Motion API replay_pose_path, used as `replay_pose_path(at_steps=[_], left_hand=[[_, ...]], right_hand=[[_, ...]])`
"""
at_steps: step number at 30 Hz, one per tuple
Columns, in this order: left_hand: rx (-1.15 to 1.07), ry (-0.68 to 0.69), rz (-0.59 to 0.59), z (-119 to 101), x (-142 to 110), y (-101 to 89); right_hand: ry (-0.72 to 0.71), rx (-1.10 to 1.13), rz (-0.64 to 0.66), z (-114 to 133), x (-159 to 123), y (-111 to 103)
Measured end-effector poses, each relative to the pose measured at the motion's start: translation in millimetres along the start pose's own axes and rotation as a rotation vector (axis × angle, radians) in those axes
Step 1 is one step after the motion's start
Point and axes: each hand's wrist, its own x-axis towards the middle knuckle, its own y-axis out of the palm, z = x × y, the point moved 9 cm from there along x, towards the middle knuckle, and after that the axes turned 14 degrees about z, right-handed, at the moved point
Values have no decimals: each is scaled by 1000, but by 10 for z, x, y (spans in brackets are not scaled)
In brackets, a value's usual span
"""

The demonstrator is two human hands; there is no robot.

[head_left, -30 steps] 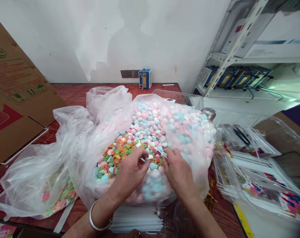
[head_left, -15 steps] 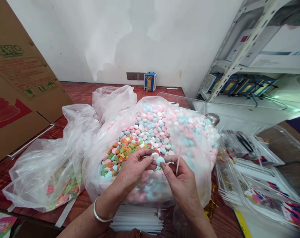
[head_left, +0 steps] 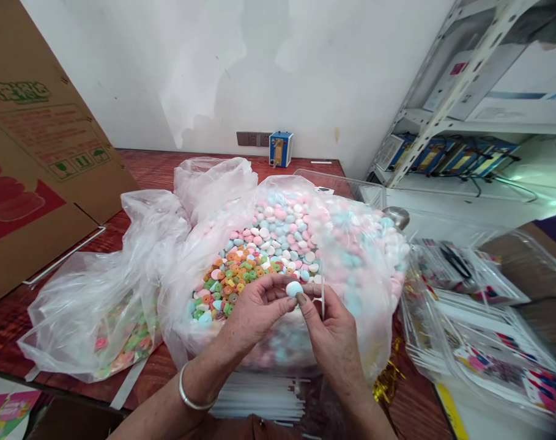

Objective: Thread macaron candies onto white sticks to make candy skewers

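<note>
Over a big open plastic bag [head_left: 346, 269], my two hands meet at a white and pale-blue round marshmallow-like sweet [head_left: 294, 289]. My left hand [head_left: 262, 308] pinches it between thumb and fingers from the left. From the right, the thumb and forefinger of my right hand [head_left: 326, 318] press on it. A thin white stick [head_left: 323, 296] stands upright in the curled fingers of my right hand. Pink, blue and white sweets [head_left: 287, 229] fill the bag. Small ring-shaped gummies [head_left: 236, 275] lie on them at the left.
Another plastic bag [head_left: 76, 305] with gummies lies left, before a cardboard box [head_left: 43, 134]. White sticks [head_left: 259, 397] are stacked near my body. A metal scoop [head_left: 397, 217] sits behind the bag. Clear trays with packaging [head_left: 470, 330] and a shelf [head_left: 436, 122] stand right.
The white sweet by my left hand and the blue one in my right hand have come together. The stick has turned more upright. The view has shifted slightly.
</note>
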Motion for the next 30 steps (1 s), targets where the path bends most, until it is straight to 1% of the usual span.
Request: replay_pose_path(at_steps=[4,6,9,11,14,16,20,24,27,30], left_hand=[[31,-10,-105,25,5,-126],[40,-12,-171,17,-7,-194],[58,-13,-255,-5,-27,-275],[73,13,-287,-34,-33,-307],[99,52,-290,-62,-32,-317],[108,57,-278,-62,-32,-309],[129,73,-272,-84,-44,-296],[157,82,-261,-99,-39,-274],[207,86,-257,-109,-34,-266],[275,119,-252,-141,-36,-258]], right_hand=[[73,-104,52,14,-116,-4],[129,-185,117,-14,-216,22],[185,-273,255,-103,-354,117],[196,-292,293,-159,-410,161],[158,-327,283,-171,-433,198],[150,-319,300,-176,-435,240],[203,-280,372,-200,-432,311],[271,-278,438,-219,-399,334],[296,-236,450,-231,-380,336],[316,-138,457,-267,-402,374]])
